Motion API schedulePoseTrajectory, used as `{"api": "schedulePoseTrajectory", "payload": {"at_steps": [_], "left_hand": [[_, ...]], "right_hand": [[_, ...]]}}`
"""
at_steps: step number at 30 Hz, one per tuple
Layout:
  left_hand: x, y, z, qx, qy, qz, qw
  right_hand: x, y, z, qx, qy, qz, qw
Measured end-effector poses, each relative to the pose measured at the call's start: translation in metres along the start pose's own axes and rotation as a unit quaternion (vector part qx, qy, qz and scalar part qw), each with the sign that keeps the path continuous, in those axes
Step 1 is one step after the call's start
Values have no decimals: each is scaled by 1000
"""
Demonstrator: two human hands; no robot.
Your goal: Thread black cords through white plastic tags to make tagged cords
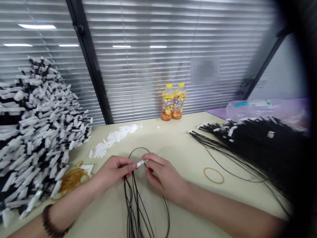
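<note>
Table [178, 132]: loose white tabs [114, 138], tabbed black cords [37, 132] heaped left.
Left hand [112, 172]: fingers pinching a tab [140, 163].
Right hand [163, 178]: fingers closed on it, beside a cord loop [130, 152].

Two bottles of orange-yellow drink [173, 102] with yellow caps stand side by side at the back edge of a cream tabletop [173, 138], with slatted window blinds [148, 66] right behind them and a black window frame [91, 62] off to their left. To the right of the bottles, a crumpled clear plastic bag [257, 109] lies on a purple sheet [218, 113]; a single amber rubber band [214, 175] sits nearer, down to their right, and a tangle of rubber bands [71, 180] lies well off to their left
</note>
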State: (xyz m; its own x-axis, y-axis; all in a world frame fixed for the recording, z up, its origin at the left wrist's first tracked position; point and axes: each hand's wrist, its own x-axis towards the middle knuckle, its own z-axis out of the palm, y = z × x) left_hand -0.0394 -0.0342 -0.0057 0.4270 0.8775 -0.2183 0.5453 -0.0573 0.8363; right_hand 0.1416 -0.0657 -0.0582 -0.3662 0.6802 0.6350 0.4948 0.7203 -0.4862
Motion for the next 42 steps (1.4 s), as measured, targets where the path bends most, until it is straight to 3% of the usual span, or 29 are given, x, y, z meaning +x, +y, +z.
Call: {"api": "schedulePoseTrajectory", "payload": {"at_steps": [4,12,14,16,20,24,26,28,31,34,36,38,40,42], "left_hand": [[0,0,1,-19,23,11,999],[6,-8,-5,-114,110,12,987],[6,-3,-11,-116,126,21,985],[3,6,-18,-107,144,36,983],[-8,27,-29,-73,162,75,981],[-22,39,-39,-56,178,109,976],[-28,42,-41,-50,165,120,978],[-34,46,-40,-30,112,126,985],[-38,56,-29,31,-17,109,993],[-35,59,-15,89,-67,72,991],[-29,52,-9,123,-64,54,989],[-20,39,-5,139,-60,45,987],[-11,25,-3,124,-49,38,990],[-5,13,-2,97,-33,24,994]], "right_hand": [[-1,0,2,2,18,0,1000],[-6,3,5,18,77,66,995],[-3,6,3,50,37,84,995],[0,11,0,123,-42,98,987],[6,23,-14,309,-192,110,925],[9,33,-24,381,-262,129,877],[10,36,-24,414,-270,137,859],[11,39,-21,467,-251,143,836],[12,45,-18,562,-147,171,796],[14,50,-17,623,-58,207,752],[16,52,-18,589,3,205,782],[17,51,-19,487,61,184,852],[17,46,-18,344,75,153,923],[15,39,-16,188,62,107,974]]}}
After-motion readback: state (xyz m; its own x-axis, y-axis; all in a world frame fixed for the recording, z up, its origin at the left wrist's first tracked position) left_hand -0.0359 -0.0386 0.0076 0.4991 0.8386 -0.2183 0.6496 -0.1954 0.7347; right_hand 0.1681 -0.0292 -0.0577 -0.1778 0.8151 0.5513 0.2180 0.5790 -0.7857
